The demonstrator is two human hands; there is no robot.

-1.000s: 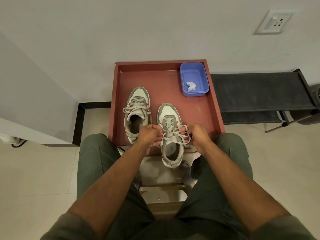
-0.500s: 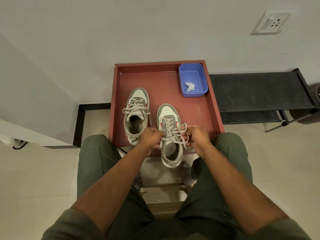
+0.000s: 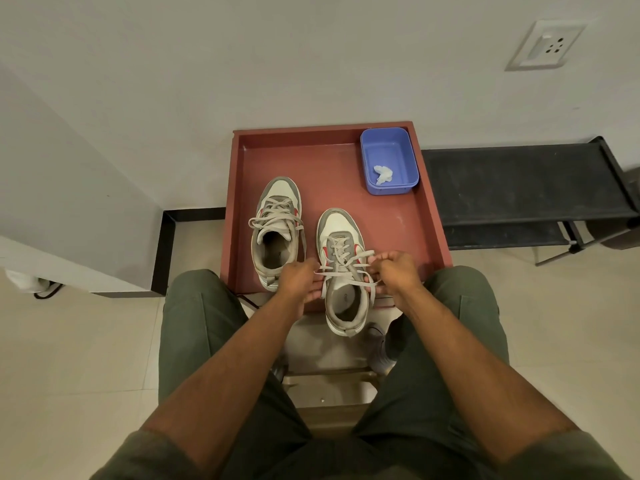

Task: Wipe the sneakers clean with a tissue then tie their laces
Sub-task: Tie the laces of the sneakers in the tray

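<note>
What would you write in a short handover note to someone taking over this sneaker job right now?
Left hand: pinching a lace of the near sneaker.
Right hand: pinching the other lace.
Both sneakers sit on the red tray; the far sneaker has loose laces.
Used tissue lies in the blue tub, so wiping looks finished.
Left: knot the near sneaker, then tie the far one.

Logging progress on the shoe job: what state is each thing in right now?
Right sneaker: laces held in both hands, heel overhanging the tray edge.
Left sneaker: laces loose, untied.
Tissue: crumpled in the blue tub.
Left hand, right hand: each gripping lace.
</note>
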